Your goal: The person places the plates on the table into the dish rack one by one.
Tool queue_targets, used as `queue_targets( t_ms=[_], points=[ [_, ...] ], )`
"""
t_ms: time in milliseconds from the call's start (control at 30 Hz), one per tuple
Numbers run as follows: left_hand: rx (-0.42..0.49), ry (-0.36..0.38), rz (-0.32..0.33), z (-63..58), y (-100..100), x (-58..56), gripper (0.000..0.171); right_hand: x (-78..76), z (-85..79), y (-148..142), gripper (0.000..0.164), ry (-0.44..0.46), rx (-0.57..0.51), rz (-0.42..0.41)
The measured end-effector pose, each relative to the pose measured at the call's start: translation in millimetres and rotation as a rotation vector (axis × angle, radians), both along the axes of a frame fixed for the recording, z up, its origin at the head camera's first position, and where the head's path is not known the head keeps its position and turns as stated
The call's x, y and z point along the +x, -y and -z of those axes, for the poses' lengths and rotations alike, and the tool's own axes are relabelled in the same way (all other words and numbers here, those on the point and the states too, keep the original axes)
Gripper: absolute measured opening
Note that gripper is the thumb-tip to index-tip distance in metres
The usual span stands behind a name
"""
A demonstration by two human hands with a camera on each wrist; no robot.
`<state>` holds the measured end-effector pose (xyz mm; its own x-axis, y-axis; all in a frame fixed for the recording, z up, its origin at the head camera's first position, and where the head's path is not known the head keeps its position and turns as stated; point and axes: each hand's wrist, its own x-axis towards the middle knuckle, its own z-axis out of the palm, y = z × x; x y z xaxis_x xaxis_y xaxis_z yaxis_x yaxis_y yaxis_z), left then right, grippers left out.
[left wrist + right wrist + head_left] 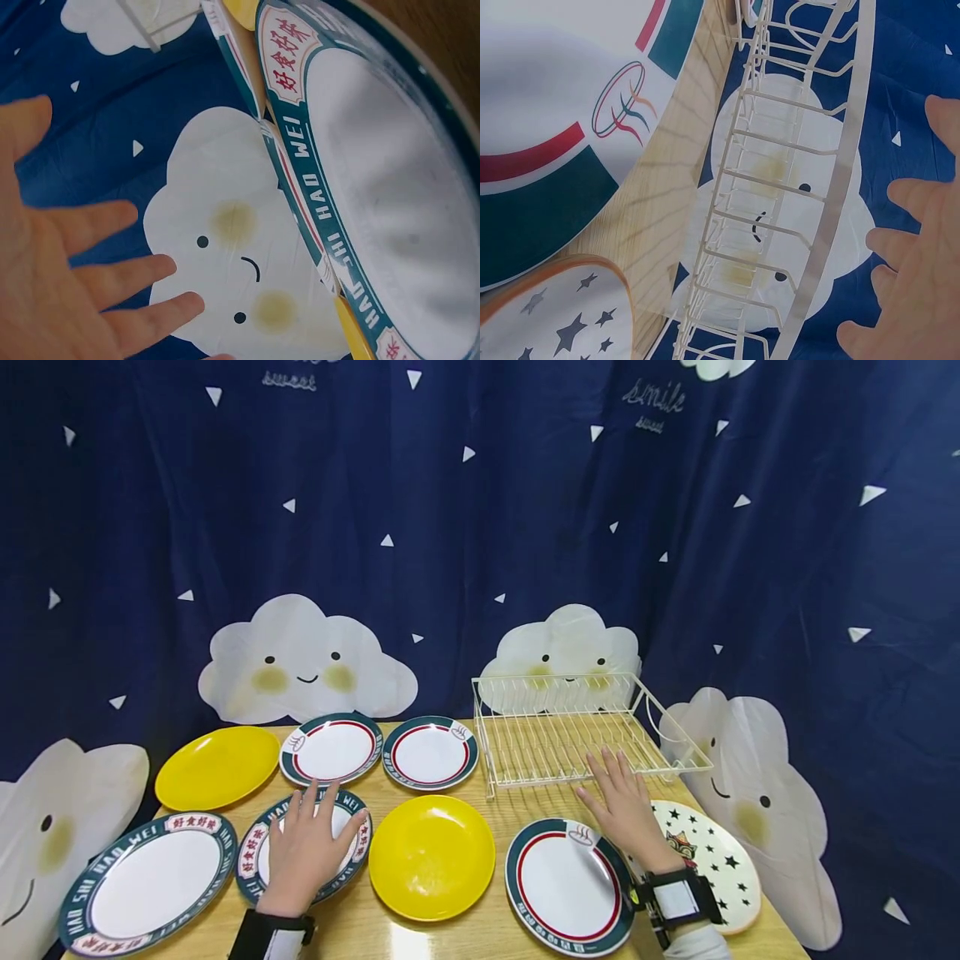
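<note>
My left hand [306, 847], fingers spread, is over an oval plate with a green lettered rim [253, 852]; the left wrist view shows a gap between that hand [82, 277] and the plate [390, 202]. Spread out as well, my right hand [622, 810] is nearest the front of a cream wire dish rack [570, 747] and the top of a round white plate with green and red rings [566, 889]. In the right wrist view its fingers [900, 247] hold nothing, with the rack [832, 202] beside them. A star-patterned plate [720, 868] lies partly behind the right wrist.
A yellow plate [432, 858] lies between the hands. At the left are another yellow plate [217, 768] and a large oval plate [150, 885]. Two green-rimmed plates, one [333, 749] beside the other [430, 753], lie at the back. A dark blue curtain [450, 568] hangs behind the wooden table [367, 935].
</note>
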<state>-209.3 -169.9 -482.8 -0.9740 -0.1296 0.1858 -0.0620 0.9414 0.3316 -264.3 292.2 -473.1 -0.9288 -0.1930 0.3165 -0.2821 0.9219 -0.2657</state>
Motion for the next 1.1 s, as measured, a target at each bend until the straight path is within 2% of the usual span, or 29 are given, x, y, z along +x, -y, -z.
queue_targets(
  t_ms=[200,400,467,600,700,833,1100],
  points=[
    [0.006,-0.132,-0.06,-0.7,9.9,8.5,0.063,1.5,-1.0,2.5,0.066,-0.01,-0.001,-0.007],
    [0.031,-0.234,-0.079,0.6,31.5,17.0,0.054,3.0,-2.5,5.1,0.064,-0.038,0.007,-0.007],
    [0.036,-0.229,-0.096,1.0,39.9,18.9,0.054,4.3,-2.2,5.8,0.063,-0.044,0.002,-0.011],
    [0.053,-0.147,-0.152,0.8,57.6,20.9,0.058,7.7,-0.7,8.3,0.063,-0.044,-0.013,-0.025],
    [0.065,-0.077,-0.19,-1.1,70.4,19.1,0.062,11.0,1.1,9.5,0.062,-0.046,-0.011,-0.031],
    [0.061,-0.022,-0.217,-3.8,88.2,14.8,0.064,15.0,5.3,10.4,0.061,-0.074,0.003,-0.04],
    [-0.033,-0.076,-0.2,-2.4,118.9,-4.3,0.055,18.6,8.6,11.4,0.061,-0.081,0.017,-0.047]
  ],
)
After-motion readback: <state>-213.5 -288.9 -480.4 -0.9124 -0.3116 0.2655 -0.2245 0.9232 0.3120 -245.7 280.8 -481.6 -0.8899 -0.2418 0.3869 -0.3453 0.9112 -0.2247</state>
